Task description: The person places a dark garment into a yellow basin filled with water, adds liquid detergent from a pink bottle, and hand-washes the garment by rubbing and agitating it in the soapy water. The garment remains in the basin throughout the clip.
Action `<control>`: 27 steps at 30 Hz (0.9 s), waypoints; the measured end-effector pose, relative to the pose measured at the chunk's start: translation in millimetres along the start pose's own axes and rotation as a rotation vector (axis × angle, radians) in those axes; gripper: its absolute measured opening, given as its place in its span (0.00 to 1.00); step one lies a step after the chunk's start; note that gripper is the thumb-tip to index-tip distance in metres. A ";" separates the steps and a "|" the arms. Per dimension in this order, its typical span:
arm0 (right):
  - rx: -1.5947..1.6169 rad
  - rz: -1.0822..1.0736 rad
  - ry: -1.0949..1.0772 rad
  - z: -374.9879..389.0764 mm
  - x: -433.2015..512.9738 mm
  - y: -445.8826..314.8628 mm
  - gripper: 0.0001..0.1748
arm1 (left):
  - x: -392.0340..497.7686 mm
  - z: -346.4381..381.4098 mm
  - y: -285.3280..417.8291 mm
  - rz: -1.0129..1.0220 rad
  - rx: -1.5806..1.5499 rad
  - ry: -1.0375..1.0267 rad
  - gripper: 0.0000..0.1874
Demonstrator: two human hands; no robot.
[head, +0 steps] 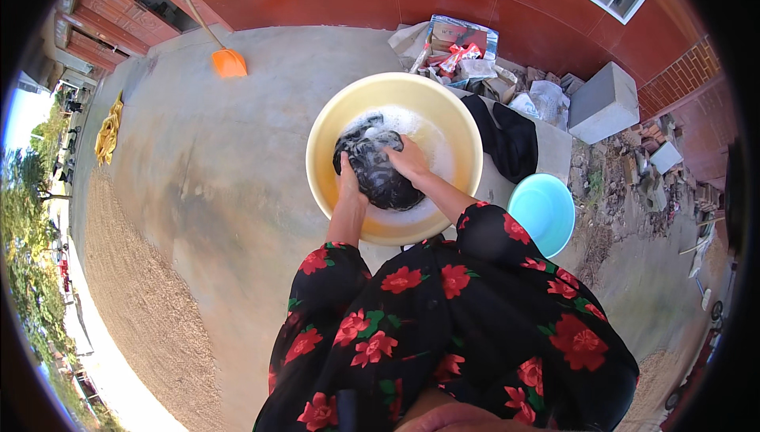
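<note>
A large cream-yellow plastic basin (329,117) stands before me with white suds (409,120) in it. Inside lies a bunched, soaked dark cloth (386,176), streaked with foam. My left hand (350,181) grips the bundle along its left side, the thumb pointing up. From the right, my right hand (408,157) clasps the upper right part of the cloth. The fingers of both hands are partly hidden by the fabric. What kind of garment it is, I cannot tell.
Dry black cloth (510,141) drapes over a grey slab right of the basin. Beside it stands a light-blue plastic tub (541,215). Cardboard and scraps (466,58) lie by the red wall. An orange shovel (229,62) leans at upper left; grain (142,301) covers ground at left.
</note>
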State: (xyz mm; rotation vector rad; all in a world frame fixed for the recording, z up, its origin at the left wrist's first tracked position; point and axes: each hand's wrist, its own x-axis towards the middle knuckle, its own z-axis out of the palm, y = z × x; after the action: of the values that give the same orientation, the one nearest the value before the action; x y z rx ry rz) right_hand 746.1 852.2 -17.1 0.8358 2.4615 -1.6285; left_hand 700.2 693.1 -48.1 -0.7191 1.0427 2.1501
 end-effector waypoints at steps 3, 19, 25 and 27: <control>0.083 -0.283 0.108 19.0 -37.3 -18.3 0.38 | 16.9 0.4 -2.6 0.113 -0.034 -0.285 0.24; -0.328 -0.324 0.234 -36.9 2.4 -14.7 0.27 | -11.6 26.7 -24.3 0.310 0.201 0.000 0.21; -0.491 -0.374 0.194 -87.0 22.3 18.4 0.42 | -69.4 7.5 9.4 0.462 1.349 0.191 0.36; -0.603 -0.380 0.160 -65.9 4.0 12.9 0.42 | -69.7 3.7 6.7 0.659 1.591 0.354 0.39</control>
State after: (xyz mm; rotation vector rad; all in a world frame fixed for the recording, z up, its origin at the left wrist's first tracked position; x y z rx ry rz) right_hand 764.0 914.9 -0.6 0.4396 3.1052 -0.7916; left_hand 739.9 671.9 5.8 0.1029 2.8162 0.8721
